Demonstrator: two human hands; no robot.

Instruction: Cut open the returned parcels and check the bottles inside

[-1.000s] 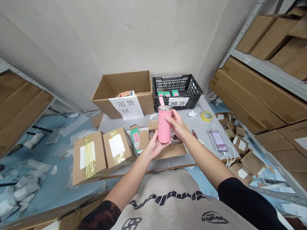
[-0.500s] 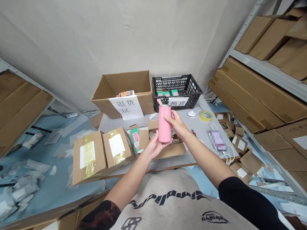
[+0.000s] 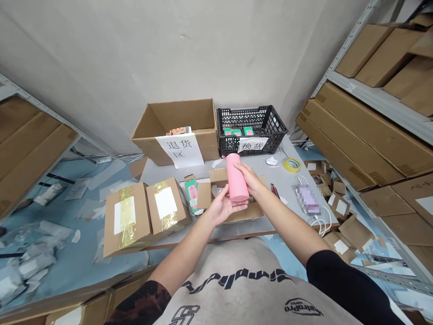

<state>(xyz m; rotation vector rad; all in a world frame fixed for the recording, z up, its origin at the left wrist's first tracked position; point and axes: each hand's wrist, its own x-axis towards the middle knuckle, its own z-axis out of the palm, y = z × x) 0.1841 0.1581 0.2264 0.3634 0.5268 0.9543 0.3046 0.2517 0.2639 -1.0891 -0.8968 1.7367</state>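
A pink insulated bottle [image 3: 234, 174] lies tilted above an opened cardboard carton [image 3: 241, 213] near the front edge of the bench [image 3: 291, 194], its base borne by the open, palm-up left hand [image 3: 221, 206] while the right hand [image 3: 249, 178] closes around its upper body, steadying it.

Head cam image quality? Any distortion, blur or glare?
Head view: heavy wide-angle distortion, with the metal shelves leaning in from the edges; lighting even, shadows soft; pink bottle fairly sharp, no strong glare; lilac item deliberately pixelated.
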